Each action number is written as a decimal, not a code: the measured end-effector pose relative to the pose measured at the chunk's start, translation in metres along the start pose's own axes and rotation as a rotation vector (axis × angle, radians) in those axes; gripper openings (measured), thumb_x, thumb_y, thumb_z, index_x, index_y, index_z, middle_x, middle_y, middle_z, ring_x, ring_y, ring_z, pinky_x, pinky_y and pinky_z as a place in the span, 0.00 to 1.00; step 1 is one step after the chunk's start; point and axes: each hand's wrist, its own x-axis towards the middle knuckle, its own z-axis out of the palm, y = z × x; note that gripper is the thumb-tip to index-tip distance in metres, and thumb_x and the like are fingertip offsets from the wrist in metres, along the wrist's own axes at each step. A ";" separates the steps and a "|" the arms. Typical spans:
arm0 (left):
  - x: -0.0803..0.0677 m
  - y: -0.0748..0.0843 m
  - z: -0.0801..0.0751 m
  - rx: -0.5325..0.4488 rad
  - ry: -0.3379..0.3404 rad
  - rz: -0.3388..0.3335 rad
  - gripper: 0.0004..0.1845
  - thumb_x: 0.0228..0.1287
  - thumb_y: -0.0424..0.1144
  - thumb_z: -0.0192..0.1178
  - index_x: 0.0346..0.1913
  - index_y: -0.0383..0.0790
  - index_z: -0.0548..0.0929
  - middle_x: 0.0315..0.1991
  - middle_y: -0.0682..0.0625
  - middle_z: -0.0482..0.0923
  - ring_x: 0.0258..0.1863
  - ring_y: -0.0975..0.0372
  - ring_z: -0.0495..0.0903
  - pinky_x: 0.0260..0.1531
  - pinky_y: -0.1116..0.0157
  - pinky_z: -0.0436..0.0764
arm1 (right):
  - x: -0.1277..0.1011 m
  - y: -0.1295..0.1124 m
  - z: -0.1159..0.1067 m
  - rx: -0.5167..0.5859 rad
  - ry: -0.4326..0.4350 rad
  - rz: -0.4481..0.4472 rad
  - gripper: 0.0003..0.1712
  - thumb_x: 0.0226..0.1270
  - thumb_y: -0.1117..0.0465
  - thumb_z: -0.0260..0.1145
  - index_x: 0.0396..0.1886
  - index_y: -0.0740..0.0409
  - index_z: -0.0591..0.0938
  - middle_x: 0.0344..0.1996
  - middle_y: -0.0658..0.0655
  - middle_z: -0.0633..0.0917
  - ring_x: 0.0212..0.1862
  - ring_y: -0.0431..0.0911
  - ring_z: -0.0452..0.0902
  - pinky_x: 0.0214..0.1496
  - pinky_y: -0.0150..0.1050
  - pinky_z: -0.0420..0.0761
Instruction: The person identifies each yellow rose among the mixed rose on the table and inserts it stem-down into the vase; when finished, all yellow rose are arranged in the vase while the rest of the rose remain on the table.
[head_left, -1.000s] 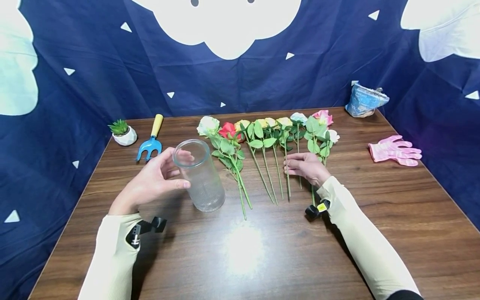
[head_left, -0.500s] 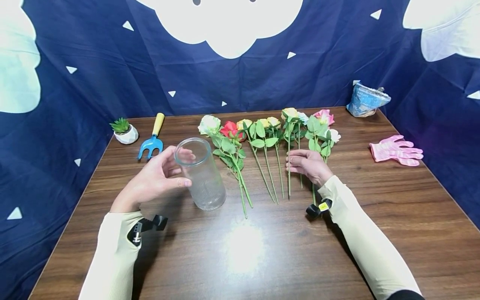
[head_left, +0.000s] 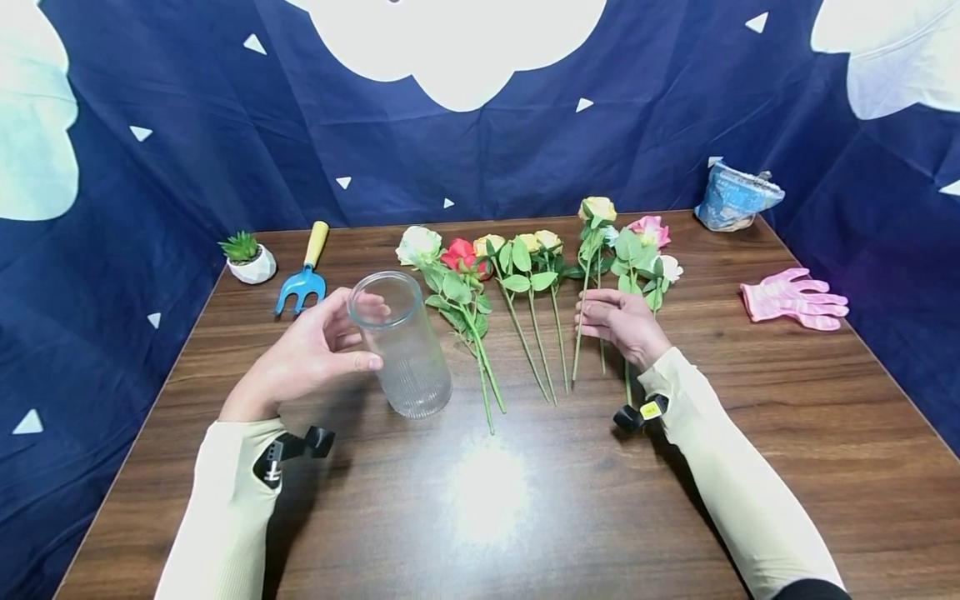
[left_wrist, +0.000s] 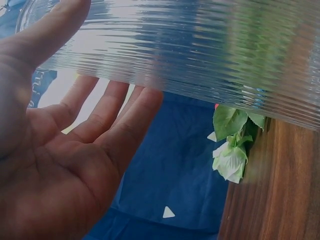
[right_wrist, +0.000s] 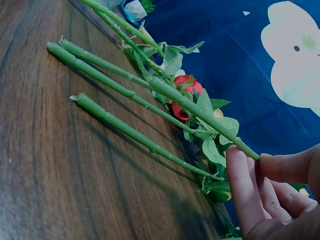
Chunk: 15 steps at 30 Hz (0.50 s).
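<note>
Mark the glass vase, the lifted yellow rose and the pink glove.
glass vase (head_left: 408,358), head view, on its ribbed side wall.
yellow rose (head_left: 597,208), head view, on the bloom.
pink glove (head_left: 787,298), head view, on the palm.

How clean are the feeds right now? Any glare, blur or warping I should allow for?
Head view: sharp, but a bright glare patch sits on the table in front of the glass vase, and the table edges splay from the wide lens. Left wrist view: the left hand and vase fill the frame, close and soft, the ribbed glass smearing what lies behind. Right wrist view: stems crisp, near wood blurred.
</note>
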 end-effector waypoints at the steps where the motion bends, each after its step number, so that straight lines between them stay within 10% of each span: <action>1: 0.000 0.000 0.000 0.000 0.000 0.001 0.33 0.58 0.22 0.71 0.66 0.27 0.69 0.63 0.34 0.76 0.58 0.73 0.78 0.59 0.77 0.78 | 0.000 -0.001 0.000 0.014 0.007 -0.007 0.14 0.75 0.78 0.54 0.58 0.76 0.71 0.31 0.48 0.87 0.33 0.39 0.85 0.39 0.30 0.89; 15: 0.001 -0.002 0.001 -0.010 0.003 0.020 0.33 0.58 0.21 0.71 0.66 0.27 0.69 0.64 0.34 0.75 0.59 0.72 0.78 0.59 0.76 0.79 | 0.000 -0.005 -0.001 0.211 0.097 -0.169 0.18 0.75 0.79 0.53 0.35 0.57 0.82 0.27 0.50 0.90 0.30 0.40 0.88 0.37 0.32 0.90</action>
